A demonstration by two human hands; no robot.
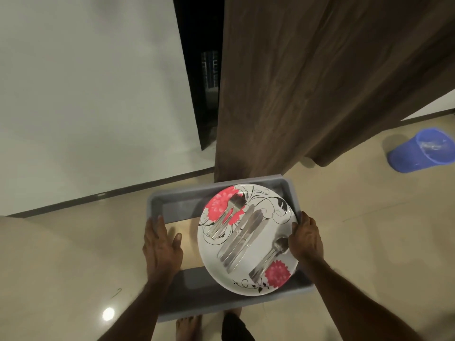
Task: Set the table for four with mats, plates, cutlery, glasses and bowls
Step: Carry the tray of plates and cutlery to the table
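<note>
Currently carried: tray with plate and cutlery

Left hand (161, 244): grips the left rim of the grey tray (177, 205), fingers over the edge, thumb inside. Right hand (306, 238): holds the right rim, fingers curled at the edge of the plate (268, 217).

Surface: beige tiled floor (344, 217) below; bare feet visible under the tray. White wall (86, 94) to the left, brown curtain (320, 82) ahead, dark gap between them. Blue bucket (421, 150) on the floor, far right.

Tray contents: one white plate with red flowers, lying toward the right side. On the plate: forks (225, 217), knives (242, 238), spoons (270, 258), each bunch lying diagonally, side by side.
</note>
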